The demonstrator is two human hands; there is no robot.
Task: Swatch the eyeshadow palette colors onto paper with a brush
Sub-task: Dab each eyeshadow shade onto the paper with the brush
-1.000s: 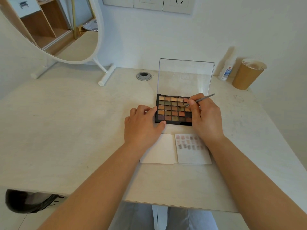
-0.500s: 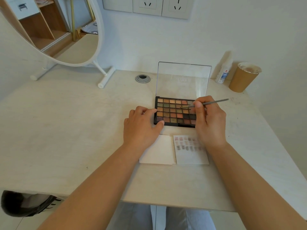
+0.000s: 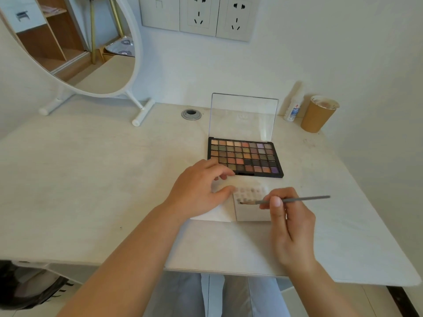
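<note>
Pinching brush [image 3: 286, 200], right hand [image 3: 290, 223] has left palette [image 3: 245, 156]; tip now on paper [image 3: 251, 211] just below palette, beside swatches. Left hand [image 3: 201, 191], fingers relaxed, steadies paper. Next swatch likely starting.

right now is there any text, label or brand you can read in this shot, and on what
None can be read.
Small bottle: red and blue label print, too blurred.
Palette lid: faint mark, unreadable.
Wall sockets: no lettering visible.
Paper: only colour swatches, no writing.
</note>
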